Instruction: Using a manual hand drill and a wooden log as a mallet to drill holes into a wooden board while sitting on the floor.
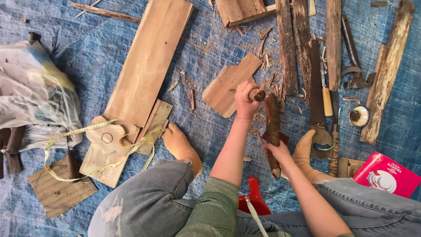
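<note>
My left hand [244, 102] is closed around a round wooden tool handle [257, 95] at the top end of a dark brown stick [272, 125]; the tool's blade is hidden. My right hand [279, 152] grips the lower part of that stick, which lies lengthwise between my socked feet [180, 142] on the blue tarp [57, 26]. Wood shavings [256, 123] lie around the stick. A flat cut-out wooden piece [228, 83] sits just left of my left hand.
A long plank [147, 61] runs to the left, with a yellow tape measure [94, 147] draped over small boards. A handsaw [316, 101], a yellow-handled knife [327, 100], rough planks [287, 44], a round tin [359, 116] and a red box [387, 174] lie right. A plastic bag [30, 92] is far left.
</note>
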